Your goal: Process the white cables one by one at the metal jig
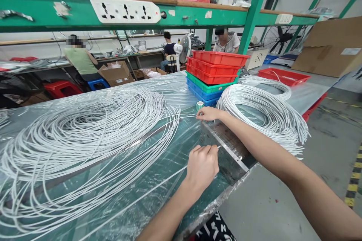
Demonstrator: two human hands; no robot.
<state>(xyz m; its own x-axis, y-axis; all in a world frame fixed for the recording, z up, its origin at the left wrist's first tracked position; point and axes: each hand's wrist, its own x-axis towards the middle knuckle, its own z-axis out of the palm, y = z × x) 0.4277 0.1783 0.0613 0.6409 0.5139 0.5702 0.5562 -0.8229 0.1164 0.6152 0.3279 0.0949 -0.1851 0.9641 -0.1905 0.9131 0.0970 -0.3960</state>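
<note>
A big loose coil of thin white cable (85, 135) lies on the plastic-covered table (158, 180). My left hand (202, 165) pinches one end of a white cable near the table's front edge, beside a metal angle bracket (226, 150). Farther back, my right hand (209, 113) pinches a cable strand at the bracket's far end, next to a small green tape roll (200, 104). A second bundle of cut white cables (263, 113) rests to the right of my right arm.
Stacked red, green and blue trays (215, 75) stand behind the tape roll; another red tray (284, 76) sits farther right. A green shelf with a power strip (127, 10) runs overhead. People sit at benches behind. Cardboard boxes (330, 47) stand at right.
</note>
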